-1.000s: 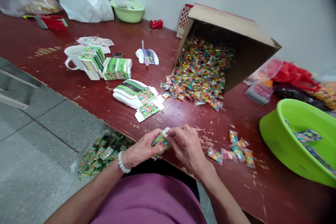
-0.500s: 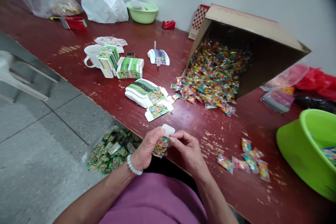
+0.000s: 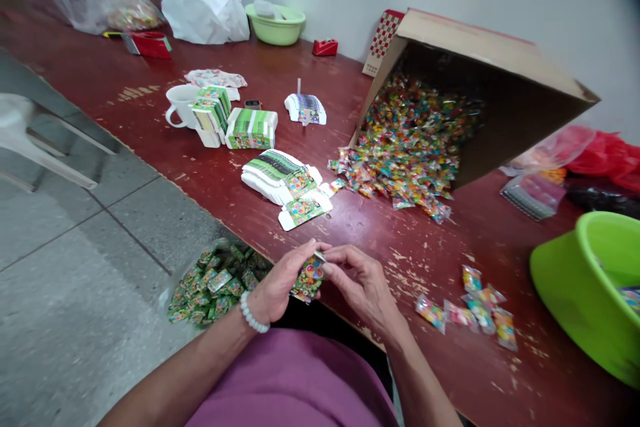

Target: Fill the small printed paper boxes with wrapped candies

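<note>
A small green printed candy box (image 3: 309, 276) is held over the table's front edge. My left hand (image 3: 281, 282), with a pale bead bracelet at the wrist, is closed round its left side and back. The thumb and fingers of my right hand (image 3: 356, 278) pinch the box's upper right corner, where the top flap is folded down. Beyond my hands lies a fanned stack of flat green cartons (image 3: 273, 177), with one loose carton (image 3: 306, 208) in front. Several wrapped candies (image 3: 480, 312) lie to the right of my right hand.
A tipped cardboard box (image 3: 500, 47) spills wrapped candies (image 3: 400, 147) onto the red table (image 3: 210, 177). A bright green basin (image 3: 560, 280) stands at right. Below the edge is a clear bag of filled green boxes (image 3: 215, 283). A white mug (image 3: 181, 104) and carton bundles (image 3: 251, 129) stand left.
The white top flap of the candy box stood up half a second ago and is now folded down. My view has swung left, shifting the table's contents rightward.
</note>
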